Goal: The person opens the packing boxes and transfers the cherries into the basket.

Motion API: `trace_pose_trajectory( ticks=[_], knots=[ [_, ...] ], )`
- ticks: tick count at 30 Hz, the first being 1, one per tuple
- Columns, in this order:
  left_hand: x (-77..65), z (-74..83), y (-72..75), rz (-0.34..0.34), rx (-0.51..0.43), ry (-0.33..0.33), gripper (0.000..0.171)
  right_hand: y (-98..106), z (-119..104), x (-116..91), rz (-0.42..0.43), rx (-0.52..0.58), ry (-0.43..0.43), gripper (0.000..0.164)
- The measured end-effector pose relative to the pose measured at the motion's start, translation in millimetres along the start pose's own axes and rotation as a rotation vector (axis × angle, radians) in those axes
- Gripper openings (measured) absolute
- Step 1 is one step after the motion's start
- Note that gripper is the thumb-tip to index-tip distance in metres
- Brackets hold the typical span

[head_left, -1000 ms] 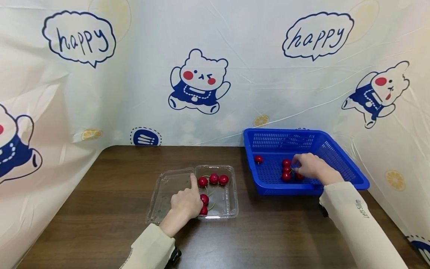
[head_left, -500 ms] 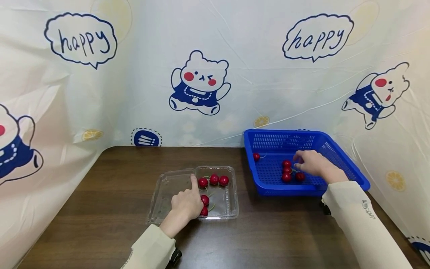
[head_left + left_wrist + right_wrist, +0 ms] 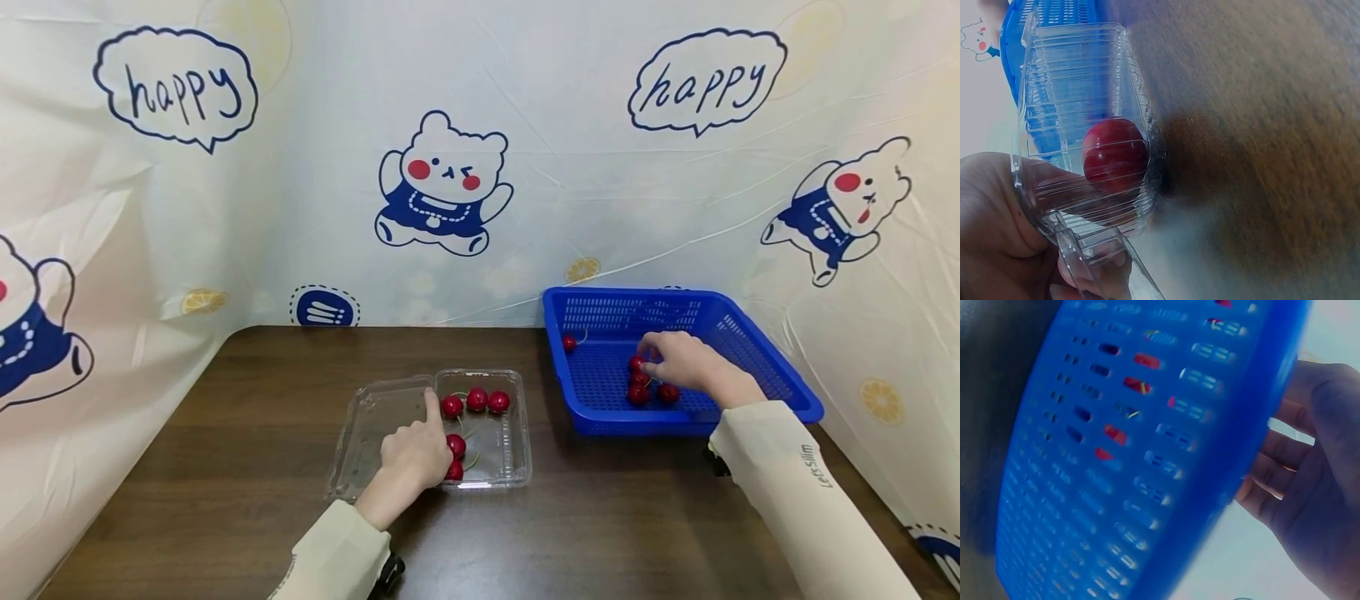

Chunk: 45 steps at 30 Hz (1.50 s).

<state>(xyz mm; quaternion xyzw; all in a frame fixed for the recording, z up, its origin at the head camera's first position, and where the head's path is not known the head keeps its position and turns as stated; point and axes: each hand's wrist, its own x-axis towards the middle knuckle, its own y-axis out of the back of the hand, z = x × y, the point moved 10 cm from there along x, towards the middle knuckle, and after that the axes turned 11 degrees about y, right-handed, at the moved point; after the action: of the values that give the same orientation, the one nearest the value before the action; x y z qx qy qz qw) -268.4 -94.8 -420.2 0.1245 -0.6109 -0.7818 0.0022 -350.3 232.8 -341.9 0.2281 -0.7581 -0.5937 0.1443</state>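
In the head view a clear plastic clamshell box (image 3: 517,467) lies with its lid (image 3: 360,450) folded out to the left. Red cherries with green stems sit in its base: three along the far side, two nearer my left hand (image 3: 416,450). That hand grips the box at the hinge, its index finger straight along the edge. Through the box wall in the left wrist view shows one cherry (image 3: 1115,156). My right hand (image 3: 686,362) reaches into a blue basket (image 3: 630,427), fingers bent and fingertips right at the farthest cherry (image 3: 637,364) of a small cluster.
Another cherry (image 3: 569,342) lies apart by the basket's left wall. The basket stands at the back right of the brown wooden table (image 3: 247,433). A printed cloth (image 3: 585,167) hangs behind and at both sides. The basket's slotted side (image 3: 1116,425) fills much of the right wrist view.
My right hand lifted a little off the cluster, then came left to its farthest cherry. The lone cherry has rolled back and left toward the basket wall. The left hand stays put.
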Motion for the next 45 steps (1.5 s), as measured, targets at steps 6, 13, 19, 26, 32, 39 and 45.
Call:
trace_pose_trajectory(
  ticks=[6, 13, 19, 26, 32, 39, 45],
  knots=[
    [-0.6, 0.2, 0.5, 0.001, -0.001, -0.002, 0.079, 6, -8, 4, 0.032, -0.012, 0.025, 0.031],
    [-0.7, 0.2, 0.7, 0.005, -0.002, -0.002, 0.079, 11, -16, 7, 0.050, -0.006, 0.039, 0.038],
    [-0.4, -0.6, 0.3, 0.005, 0.001, 0.001, 0.079, 12, -23, 11, 0.062, -0.002, 0.044, 0.042],
    [-0.5, -0.4, -0.5, -0.002, 0.004, 0.002, 0.079, 19, -42, 19, 0.078, -0.025, 0.087, 0.044],
    [-0.5, 0.1, 0.0, -0.003, 0.002, 0.004, 0.079, 27, -61, 28, 0.084, -0.064, 0.128, 0.045],
    [-0.8, -0.3, 1.4, 0.004, 0.000, 0.001, 0.079, 32, -87, 36, 0.077, -0.071, 0.172, 0.046],
    [-0.1, -1.0, 1.0, 0.005, -0.001, 0.002, 0.080, 30, -107, 44, 0.074, -0.083, 0.204, 0.047]
  ],
)
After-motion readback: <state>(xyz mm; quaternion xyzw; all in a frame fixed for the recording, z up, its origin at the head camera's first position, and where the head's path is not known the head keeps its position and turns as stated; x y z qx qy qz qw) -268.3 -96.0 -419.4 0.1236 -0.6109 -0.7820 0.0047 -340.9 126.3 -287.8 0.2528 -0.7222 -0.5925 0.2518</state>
